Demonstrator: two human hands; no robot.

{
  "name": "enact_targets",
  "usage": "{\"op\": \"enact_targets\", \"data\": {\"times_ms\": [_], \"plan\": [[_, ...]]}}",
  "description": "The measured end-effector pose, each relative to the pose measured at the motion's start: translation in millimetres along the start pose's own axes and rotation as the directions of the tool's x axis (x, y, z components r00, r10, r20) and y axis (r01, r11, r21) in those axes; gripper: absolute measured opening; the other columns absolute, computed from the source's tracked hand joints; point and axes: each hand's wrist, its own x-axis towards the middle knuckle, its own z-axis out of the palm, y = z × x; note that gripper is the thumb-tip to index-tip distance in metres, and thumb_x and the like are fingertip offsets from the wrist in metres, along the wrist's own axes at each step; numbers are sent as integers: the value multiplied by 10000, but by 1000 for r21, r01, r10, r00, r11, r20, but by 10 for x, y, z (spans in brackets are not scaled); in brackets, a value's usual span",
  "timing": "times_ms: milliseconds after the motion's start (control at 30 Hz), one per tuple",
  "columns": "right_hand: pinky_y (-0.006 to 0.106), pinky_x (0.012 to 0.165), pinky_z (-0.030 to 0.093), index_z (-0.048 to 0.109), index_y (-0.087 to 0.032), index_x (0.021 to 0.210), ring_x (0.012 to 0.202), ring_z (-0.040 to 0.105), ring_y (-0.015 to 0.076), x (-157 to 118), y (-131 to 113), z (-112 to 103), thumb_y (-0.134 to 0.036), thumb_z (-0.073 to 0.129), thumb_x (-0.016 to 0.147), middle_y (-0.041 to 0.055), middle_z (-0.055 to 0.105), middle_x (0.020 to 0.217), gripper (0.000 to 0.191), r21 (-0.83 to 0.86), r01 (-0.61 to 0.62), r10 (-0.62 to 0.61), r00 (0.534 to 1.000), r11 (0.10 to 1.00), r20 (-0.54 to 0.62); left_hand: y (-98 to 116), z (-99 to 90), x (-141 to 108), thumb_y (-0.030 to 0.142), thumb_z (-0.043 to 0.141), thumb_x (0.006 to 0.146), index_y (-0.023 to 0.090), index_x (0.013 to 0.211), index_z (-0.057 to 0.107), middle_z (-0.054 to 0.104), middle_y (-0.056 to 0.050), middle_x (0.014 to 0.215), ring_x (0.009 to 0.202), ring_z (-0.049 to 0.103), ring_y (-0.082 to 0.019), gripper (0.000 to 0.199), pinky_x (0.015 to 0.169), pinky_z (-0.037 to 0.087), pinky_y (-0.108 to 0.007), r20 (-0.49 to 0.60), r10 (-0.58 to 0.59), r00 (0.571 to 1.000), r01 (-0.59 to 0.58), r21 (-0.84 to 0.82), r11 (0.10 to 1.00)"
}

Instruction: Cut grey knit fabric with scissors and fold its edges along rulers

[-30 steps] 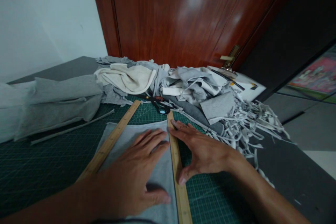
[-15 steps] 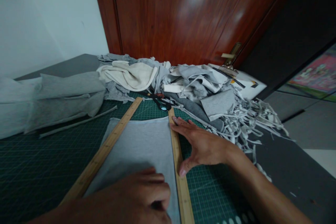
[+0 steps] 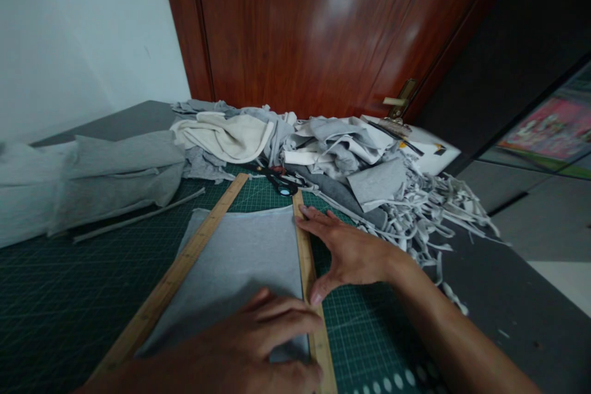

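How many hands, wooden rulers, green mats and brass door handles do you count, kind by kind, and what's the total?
Hands: 2 (left hand, right hand)
Wooden rulers: 2 (left ruler, right ruler)
Green mat: 1
Brass door handle: 1
Total: 6

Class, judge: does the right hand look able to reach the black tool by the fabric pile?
Probably yes: the right hand rests on the right ruler, the black tool lies by that ruler's far end, and nothing visible blocks the way.
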Motion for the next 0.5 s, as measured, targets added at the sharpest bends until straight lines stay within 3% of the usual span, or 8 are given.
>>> {"op": "enact_targets", "data": {"times_ms": [100,200,367,500], "plan": [[646,1375,84,320,-91,1722,1702,95,416,-2,-9,-7,-755,973,618,255,198,1805,1445,18,2,-2,1000,1000,0,-126,172,-77,340,772,950,415,1344,730,628,-22,1581,1401,599,-327,403,1122,507,-426,-38,54,998,-53,42,998],[648,1373,70,291,-95,1732,1705,57,414,-6,-14,-13,-767,963,624,251,145,1817,1460,31,-11,10,1000,999,18,-213,279,-131,348,774,928,436,1404,690,607,-31,1612,1400,596,-330,492,1087,514,-414,-28,95,995,-93,66,993],[675,1364,54,255,-180,1753,1705,27,420,-1,-9,-10,-761,969,623,219,99,1831,1457,57,-13,12,1000,998,21,-305,485,-136,394,740,983,428,1368,706,624,-37,1581,1386,602,-295,388,1092,485,-400,-88,108,990,-103,54,993],[670,1366,87,254,-149,1749,1705,47,422,11,-14,-10,-781,964,606,229,122,1827,1487,34,-26,25,999,999,25,-294,580,-102,536,813,925,424,1281,750,679,-30,1504,1328,639,-306,379,1059,489,-398,-95,51,994,-56,-55,997]]}}
